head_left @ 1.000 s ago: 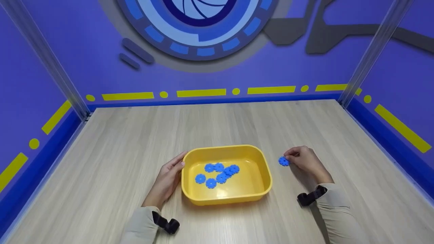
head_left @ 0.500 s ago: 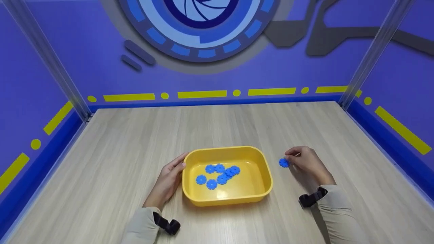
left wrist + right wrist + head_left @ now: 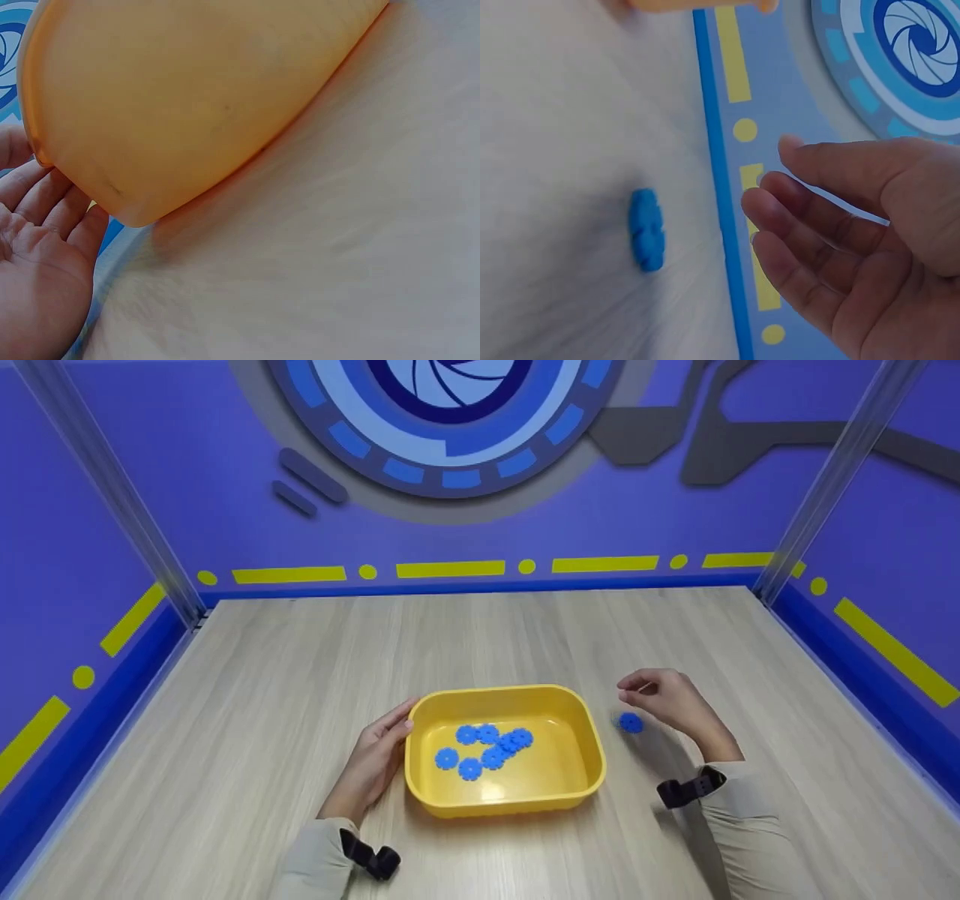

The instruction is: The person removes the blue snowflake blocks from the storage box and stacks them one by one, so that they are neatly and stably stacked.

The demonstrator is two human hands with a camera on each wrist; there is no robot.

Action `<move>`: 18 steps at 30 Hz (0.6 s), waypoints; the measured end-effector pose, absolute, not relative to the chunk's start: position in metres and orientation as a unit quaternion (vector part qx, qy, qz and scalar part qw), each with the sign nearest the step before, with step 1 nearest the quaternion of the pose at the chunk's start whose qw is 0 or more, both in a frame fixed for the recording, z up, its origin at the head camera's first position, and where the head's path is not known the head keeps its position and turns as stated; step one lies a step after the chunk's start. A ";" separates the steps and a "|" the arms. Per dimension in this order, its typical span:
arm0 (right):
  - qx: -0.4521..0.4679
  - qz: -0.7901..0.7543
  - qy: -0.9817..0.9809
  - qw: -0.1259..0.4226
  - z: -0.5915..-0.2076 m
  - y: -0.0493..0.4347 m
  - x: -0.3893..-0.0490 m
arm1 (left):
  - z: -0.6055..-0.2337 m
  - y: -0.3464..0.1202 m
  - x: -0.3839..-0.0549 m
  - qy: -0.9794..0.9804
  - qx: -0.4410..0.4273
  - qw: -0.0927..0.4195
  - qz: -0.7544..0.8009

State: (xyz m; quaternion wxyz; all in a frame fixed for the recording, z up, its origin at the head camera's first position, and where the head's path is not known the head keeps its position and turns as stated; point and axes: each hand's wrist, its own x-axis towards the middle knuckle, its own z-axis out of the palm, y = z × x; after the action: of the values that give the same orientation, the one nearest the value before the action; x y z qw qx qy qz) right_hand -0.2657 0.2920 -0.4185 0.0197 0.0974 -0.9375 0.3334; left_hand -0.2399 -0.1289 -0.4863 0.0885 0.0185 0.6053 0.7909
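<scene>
- What has just changed is at the right hand: a moment ago we saw it pinching the loose blue disc, and now it has lifted off towards the disc's 2 o'clock.
- In the right wrist view we see that hand's thumb and fingertips well parted, the fingers softly bent, with nothing between them.
- We find the loose blue disc on the bench, at about 3 o'clock of the yellow tray and apart from it. Its edge is slightly smeared in the head view, so we cannot tell whether it has fully settled.
- We see no change in the left hand: it grips the yellow tray at 9 o'clock, its thumb at the rim and its fingers against the outside wall; some fingertips are hidden from us.
- The blue discs in the tray lie as they did, mostly from 8 o'clock round to the middle, some overlapping.
- For the work in hand, we judge this a release: one disc is out on the bench, and the right hand is free.
</scene>
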 end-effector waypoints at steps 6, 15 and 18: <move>0.116 0.339 -0.934 -0.004 -0.401 0.274 -0.269 | -0.486 -0.128 -0.239 0.602 0.013 0.088 0.793; 0.174 0.312 -0.933 -0.045 -0.375 0.241 -0.274 | -0.486 -0.129 -0.240 0.604 0.019 0.087 0.792; 0.200 0.296 -0.932 -0.065 -0.369 0.228 -0.275 | -0.486 -0.130 -0.239 0.605 0.027 0.087 0.791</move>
State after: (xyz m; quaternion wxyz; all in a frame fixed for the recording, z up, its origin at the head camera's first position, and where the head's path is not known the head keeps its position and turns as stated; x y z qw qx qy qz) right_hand -0.2751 0.2283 -0.3686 -0.0655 0.1997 -0.9318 0.2960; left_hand -0.2390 -0.1296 -0.4862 0.0871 0.0269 0.6051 0.7909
